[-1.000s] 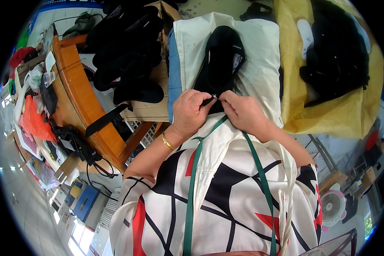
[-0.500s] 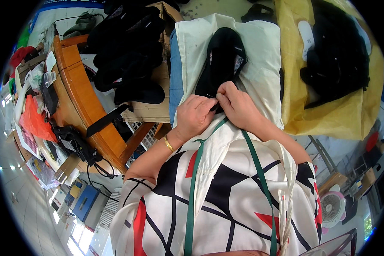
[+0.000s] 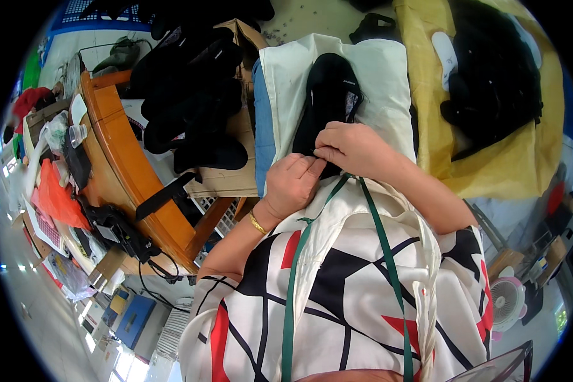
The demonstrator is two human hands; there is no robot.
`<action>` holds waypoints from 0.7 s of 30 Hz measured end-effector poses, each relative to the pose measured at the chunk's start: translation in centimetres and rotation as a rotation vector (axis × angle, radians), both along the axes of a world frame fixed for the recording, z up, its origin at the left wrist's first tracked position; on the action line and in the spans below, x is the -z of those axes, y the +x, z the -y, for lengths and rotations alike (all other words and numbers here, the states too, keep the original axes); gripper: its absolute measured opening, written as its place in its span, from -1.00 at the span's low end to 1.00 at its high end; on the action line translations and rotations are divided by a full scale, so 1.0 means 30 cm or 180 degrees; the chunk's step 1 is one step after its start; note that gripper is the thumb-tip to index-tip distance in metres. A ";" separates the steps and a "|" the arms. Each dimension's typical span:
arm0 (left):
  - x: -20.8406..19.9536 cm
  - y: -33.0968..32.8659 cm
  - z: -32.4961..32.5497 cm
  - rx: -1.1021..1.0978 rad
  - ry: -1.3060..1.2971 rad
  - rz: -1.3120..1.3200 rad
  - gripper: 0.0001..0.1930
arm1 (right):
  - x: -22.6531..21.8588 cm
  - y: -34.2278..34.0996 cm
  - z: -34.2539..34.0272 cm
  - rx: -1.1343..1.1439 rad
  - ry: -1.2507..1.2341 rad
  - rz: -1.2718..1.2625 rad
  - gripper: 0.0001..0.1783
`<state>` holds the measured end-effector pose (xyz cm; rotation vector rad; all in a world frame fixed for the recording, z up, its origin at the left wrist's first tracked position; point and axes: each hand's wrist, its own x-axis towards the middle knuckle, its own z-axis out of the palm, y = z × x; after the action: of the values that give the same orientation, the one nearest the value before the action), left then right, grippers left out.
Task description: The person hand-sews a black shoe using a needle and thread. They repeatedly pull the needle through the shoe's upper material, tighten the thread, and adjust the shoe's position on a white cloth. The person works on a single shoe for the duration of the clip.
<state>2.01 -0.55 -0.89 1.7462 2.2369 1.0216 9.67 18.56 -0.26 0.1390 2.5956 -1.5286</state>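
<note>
A black slip-on shoe (image 3: 328, 86) lies on a white cloth (image 3: 382, 83) over my lap, its toe pointing away from me. Both hands meet at its near, heel end. My left hand (image 3: 293, 183), with a gold bracelet on its wrist, is closed, thumb and index fingertip pressed together at the heel's edge. Against those fingertips, my right hand (image 3: 356, 149) makes a pinch of its own. Whatever sits between the right fingertips is too small to make out. The fingers cover part of the heel.
Left of the cloth, several black shoes (image 3: 210, 153) are heaped at a cardboard box (image 3: 226, 183), beside an orange wooden table (image 3: 124, 172) with bags and clutter. To the right, a yellow sheet (image 3: 503, 172) bears more black pieces (image 3: 496, 95) and a white insole (image 3: 444, 54).
My right hand has turned, its back now more raised and its forearm further out to the right. The left hand has dropped slightly nearer to me. The whole view has shifted a little.
</note>
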 end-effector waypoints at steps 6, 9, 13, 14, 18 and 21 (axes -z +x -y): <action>0.015 -0.011 0.009 0.0088 0.0057 -0.0014 -0.59 | 0.037 0.007 0.036 -0.0229 0.0547 -0.0261 -0.94; 0.031 -0.010 0.012 0.0196 0.0017 0.0042 -0.69 | -0.005 -0.013 0.085 0.0307 0.0168 -0.0987 -0.93; 0.047 0.004 -0.001 0.0005 0.0084 -0.0028 -0.71 | -0.037 -0.099 0.072 0.0873 0.0105 -0.1503 -0.88; 0.040 0.000 -0.002 -0.0007 0.0033 0.0022 -0.69 | -0.042 -0.095 0.060 0.1106 -0.0595 -0.0770 -0.85; 0.023 -0.003 0.000 -0.0149 -0.0093 0.0271 -0.64 | -0.120 -0.087 -0.015 0.1416 -0.2294 0.0995 -0.69; 0.028 -0.010 -0.005 -0.0168 -0.0043 0.0380 -0.72 | -0.211 -0.111 -0.064 0.1241 -0.2374 0.0830 -0.69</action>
<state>1.70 -0.39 -1.72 1.5843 2.2219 1.0879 6.34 20.49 6.06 0.7295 1.7214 -2.3055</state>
